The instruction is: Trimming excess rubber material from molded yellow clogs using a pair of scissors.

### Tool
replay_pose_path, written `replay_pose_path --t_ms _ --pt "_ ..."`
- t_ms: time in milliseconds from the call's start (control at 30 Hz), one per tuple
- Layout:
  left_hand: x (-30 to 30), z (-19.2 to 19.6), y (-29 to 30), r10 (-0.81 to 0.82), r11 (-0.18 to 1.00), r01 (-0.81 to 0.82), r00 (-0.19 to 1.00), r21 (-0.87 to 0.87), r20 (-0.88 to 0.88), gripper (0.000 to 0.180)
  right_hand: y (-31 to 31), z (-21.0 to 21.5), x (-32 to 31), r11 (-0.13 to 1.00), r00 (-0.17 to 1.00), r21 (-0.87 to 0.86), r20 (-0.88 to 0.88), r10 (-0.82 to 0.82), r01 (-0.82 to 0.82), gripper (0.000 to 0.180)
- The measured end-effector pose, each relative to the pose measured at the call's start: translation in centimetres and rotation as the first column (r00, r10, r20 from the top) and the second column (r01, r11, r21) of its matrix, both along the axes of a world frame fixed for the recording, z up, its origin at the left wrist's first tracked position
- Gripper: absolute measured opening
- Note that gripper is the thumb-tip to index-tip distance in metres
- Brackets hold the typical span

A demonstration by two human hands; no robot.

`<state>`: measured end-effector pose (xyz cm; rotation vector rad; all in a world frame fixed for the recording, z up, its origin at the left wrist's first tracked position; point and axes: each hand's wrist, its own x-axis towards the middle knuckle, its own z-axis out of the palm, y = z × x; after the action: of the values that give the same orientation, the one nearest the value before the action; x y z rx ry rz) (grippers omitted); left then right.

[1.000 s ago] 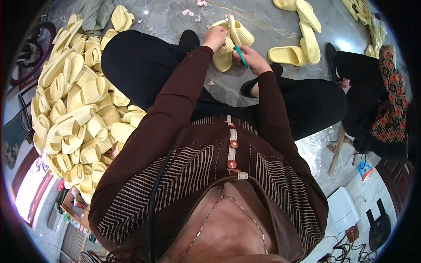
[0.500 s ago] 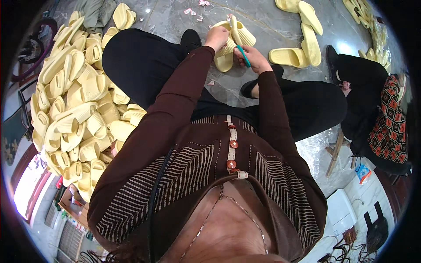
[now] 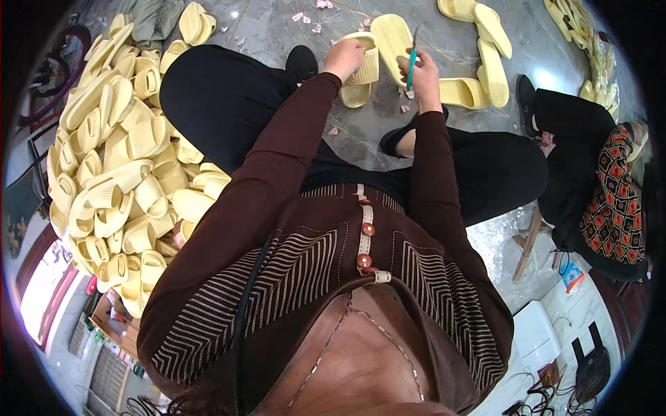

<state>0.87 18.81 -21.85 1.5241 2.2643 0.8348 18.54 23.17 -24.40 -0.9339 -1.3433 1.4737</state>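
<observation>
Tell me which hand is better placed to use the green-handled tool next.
Probably the right: the right hand holds the green-handled tool, tip pointing away from the person, while the left hand holds a yellow slipper.

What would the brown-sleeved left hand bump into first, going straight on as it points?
The ribbed pale yellow slipper, which the left hand seems to touch, though depth is unclear.

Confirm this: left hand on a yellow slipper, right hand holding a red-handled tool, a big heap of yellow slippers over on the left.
Not red: the head view shows a teal-handled tool in the right hand. The rest stands: left hand on a yellow slipper, a big heap of yellow slippers over on the left.
</observation>
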Motion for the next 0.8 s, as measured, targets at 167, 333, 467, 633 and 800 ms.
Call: replay_pose_path --t_ms 167,333,467,633,800 --pt "3.2 3.9 -0.9 -0.162 0.986 0.168 0.939 -0.006 -0.303 0.024 1.5 1.5 0.9 0.911 0.977 0.381 0.072 -0.198 0.156 0.045" --pt "3.1 4.4 -1.9 -0.365 0.927 0.376 0.888 -0.018 -0.278 0.02 -0.2 3.9 0.7 0.821 0.903 0.57 0.372 -0.216 -0.038 0.042" --pt "2.6 4.1 -1.4 -0.244 0.954 0.195 0.946 0.226 0.213 0.021 -0.1 2.6 2.2 0.811 0.835 0.584 0.427 -0.346 0.038 0.037" --pt "-3.5 0.4 1.0 0.086 0.886 -0.33 0.806 0.324 0.585 0.023 -0.1 3.7 7.6 0.767 0.685 0.568 0.433 -0.586 0.297 0.034" --pt "-10.7 -4.3 0.2 0.339 0.94 -0.339 0.927 0.027 -0.161 0.023 -1.3 8.5 12.2 0.646 0.557 0.603 0.367 -0.745 0.468 0.031"
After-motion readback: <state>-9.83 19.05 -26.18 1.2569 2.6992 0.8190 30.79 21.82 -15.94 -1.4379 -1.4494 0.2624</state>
